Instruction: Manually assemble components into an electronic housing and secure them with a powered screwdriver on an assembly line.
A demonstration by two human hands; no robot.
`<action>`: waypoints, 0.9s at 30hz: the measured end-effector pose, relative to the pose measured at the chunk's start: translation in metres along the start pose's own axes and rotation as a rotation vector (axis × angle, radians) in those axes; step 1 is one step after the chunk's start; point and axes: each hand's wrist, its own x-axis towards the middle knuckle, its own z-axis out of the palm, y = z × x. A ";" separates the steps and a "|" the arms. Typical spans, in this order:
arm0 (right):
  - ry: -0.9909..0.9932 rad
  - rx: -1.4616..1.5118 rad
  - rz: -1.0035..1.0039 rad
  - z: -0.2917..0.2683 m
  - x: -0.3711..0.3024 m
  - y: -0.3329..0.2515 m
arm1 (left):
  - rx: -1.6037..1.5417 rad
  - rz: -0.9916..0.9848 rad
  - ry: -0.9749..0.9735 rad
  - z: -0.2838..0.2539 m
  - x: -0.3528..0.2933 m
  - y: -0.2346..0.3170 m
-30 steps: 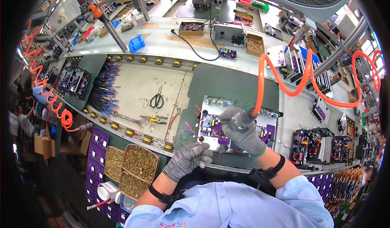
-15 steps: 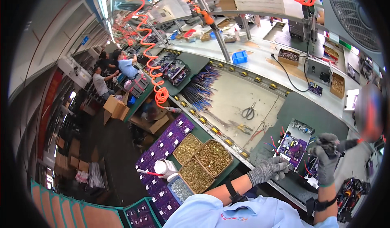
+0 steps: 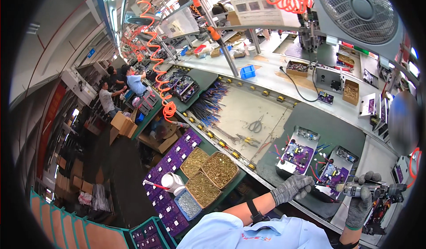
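Observation:
My right hand (image 3: 360,207), in a grey glove, is wrapped round a power screwdriver (image 3: 355,190) lying nearly level, its tip toward the left. My left hand (image 3: 290,190), gloved too, is pinched closed near the front edge of the green mat; whatever is between its fingertips is too small to make out. Just past the hands, two open metal housings with purple circuit boards stand side by side. The left circuit board (image 3: 298,156) has loose coloured wires about it; the right circuit board (image 3: 333,174) is close to the screwdriver tip.
Bins of brass screws (image 3: 219,170) and a blue tray of silver screws (image 3: 188,204) stand at left, beside purple boards (image 3: 166,184) and a white pot (image 3: 172,180). Beyond the yellow-rollered rail lie scissors (image 3: 255,125), pliers (image 3: 247,140) and wires (image 3: 211,102). A fan (image 3: 361,9) hangs upper right.
The view has swung to the right. My right hand has lowered, and the screwdriver now lies level near the right circuit board. My left hand stays pinched near the mat's front edge.

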 end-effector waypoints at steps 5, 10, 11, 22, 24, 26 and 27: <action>-0.010 -0.002 -0.051 -0.050 -0.020 -0.025 | -0.008 -0.020 -0.030 0.052 0.001 -0.024; 0.051 0.241 0.252 -0.065 -0.046 -0.044 | 0.046 0.064 -0.097 0.075 -0.004 -0.040; 0.025 0.286 0.291 -0.071 -0.045 -0.040 | 0.213 0.126 -0.039 0.078 -0.005 -0.044; 0.041 0.059 -0.117 -0.061 -0.047 -0.078 | -0.205 -0.225 -0.137 0.102 0.037 -0.040; 0.061 0.053 -0.150 -0.061 -0.049 -0.083 | -0.204 -0.234 -0.179 0.113 0.039 -0.038; 0.085 0.032 -0.141 -0.062 -0.051 -0.083 | -0.163 -0.215 -0.195 0.119 0.040 -0.041; 0.070 0.028 -0.143 -0.060 -0.051 -0.082 | -0.119 -0.183 -0.199 0.119 0.040 -0.041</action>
